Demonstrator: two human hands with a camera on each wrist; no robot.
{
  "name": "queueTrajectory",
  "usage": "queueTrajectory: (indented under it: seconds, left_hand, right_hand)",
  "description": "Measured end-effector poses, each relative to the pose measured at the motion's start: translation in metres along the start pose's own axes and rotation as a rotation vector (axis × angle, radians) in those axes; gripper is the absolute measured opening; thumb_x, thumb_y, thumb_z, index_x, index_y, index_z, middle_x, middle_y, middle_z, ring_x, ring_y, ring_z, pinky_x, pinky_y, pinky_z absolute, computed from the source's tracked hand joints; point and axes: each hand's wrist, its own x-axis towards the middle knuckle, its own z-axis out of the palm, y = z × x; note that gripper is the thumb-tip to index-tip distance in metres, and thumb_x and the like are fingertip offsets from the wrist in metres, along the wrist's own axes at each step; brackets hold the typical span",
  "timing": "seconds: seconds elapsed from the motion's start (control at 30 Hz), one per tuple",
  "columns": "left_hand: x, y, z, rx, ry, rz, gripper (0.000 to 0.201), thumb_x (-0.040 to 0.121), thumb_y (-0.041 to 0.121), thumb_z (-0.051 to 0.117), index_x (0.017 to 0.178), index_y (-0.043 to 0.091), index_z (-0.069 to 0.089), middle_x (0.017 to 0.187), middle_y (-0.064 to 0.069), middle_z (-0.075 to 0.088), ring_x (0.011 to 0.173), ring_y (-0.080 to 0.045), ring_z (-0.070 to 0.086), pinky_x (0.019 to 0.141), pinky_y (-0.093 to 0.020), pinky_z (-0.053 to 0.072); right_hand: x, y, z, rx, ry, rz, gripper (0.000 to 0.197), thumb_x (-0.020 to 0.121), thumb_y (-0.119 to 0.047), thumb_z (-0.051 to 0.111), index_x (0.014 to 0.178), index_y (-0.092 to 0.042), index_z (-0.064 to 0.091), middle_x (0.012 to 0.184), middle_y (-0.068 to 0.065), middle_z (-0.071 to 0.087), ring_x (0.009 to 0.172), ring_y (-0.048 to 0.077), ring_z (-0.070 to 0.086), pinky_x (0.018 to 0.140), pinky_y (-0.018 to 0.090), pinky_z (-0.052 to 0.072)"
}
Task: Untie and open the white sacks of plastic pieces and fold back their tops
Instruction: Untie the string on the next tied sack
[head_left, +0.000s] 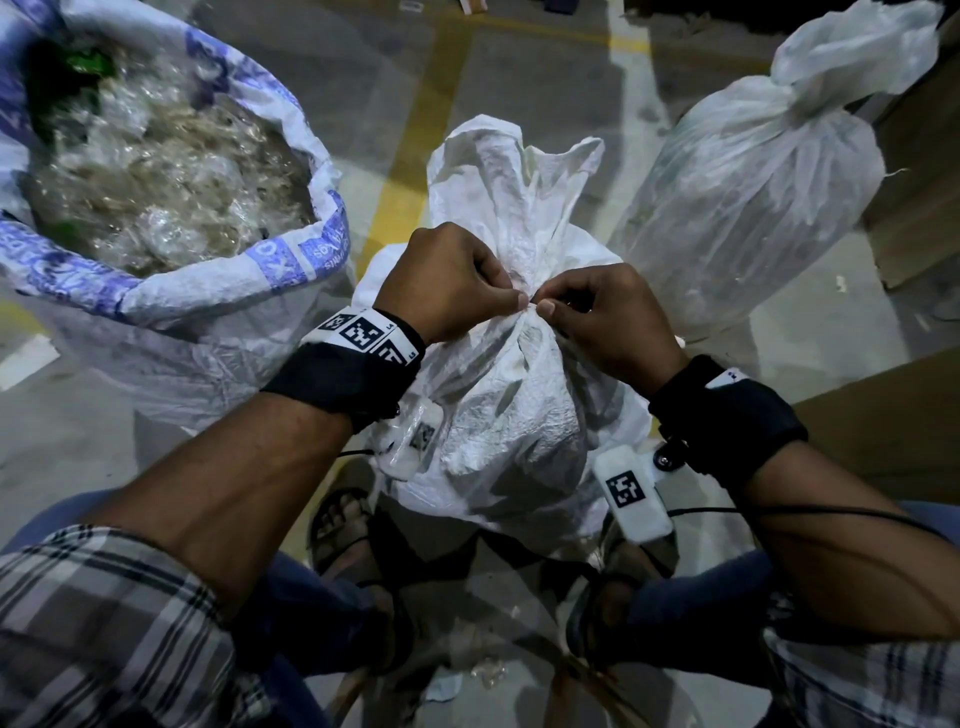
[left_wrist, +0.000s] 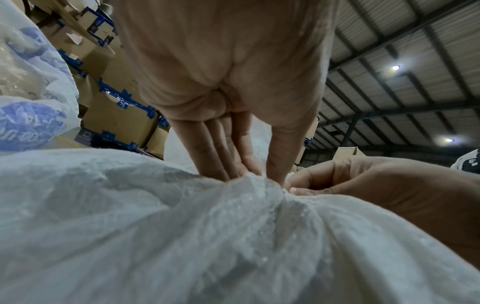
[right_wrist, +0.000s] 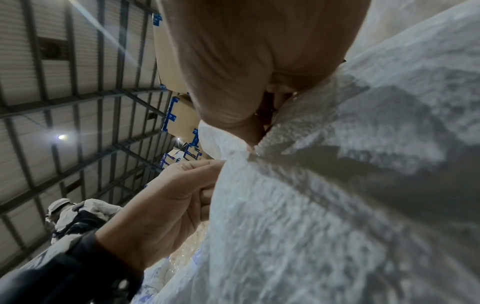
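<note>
Both hands at sack neck

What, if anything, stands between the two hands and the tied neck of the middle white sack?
Nothing visible does. The left hand and right hand already pinch the tied neck of the middle sack. The open sack and the other tied sack stand off to the sides.

Your left hand and right hand cover the tie at the middle sack's neck, so you can't see the knot. Its contents don't show through. Open sack is cut off at the left edge. Right wrist view: fingertips buried in fabric.
</note>
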Motion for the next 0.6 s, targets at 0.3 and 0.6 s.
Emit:
queueTrajectory:
  seconds: [0.3,0.6]
  left_hand:
    - [0.0,0.0,-0.002,0.039,-0.006,-0.02,0.014,0.066,0.034,0.083,0.065,0.022,0.076,0.059,0.012,0.069,0.047,0.008,0.058,0.045,-0.011,0.04]
    - [0.002,-0.001,0.004,0.176,0.015,-0.004,0.027,0.062,0.045,0.081,0.065,0.019,0.072,0.063,0.009,0.069,0.064,0.002,0.062,0.052,-0.016,0.042]
  right_hand:
    - [0.0,-0.002,0.005,-0.016,0.006,-0.035,0.005,0.086,-0.016,0.073,0.085,-0.015,0.078,0.068,-0.01,0.068,0.059,0.0,0.056,0.064,0.022,0.043]
    - [-0.005,-0.011,0.006,-0.112,-0.013,-0.044,0.008,0.088,-0.022,0.07,0.087,-0.021,0.078,0.069,-0.012,0.067,0.066,0.0,0.06,0.06,0.006,0.036]
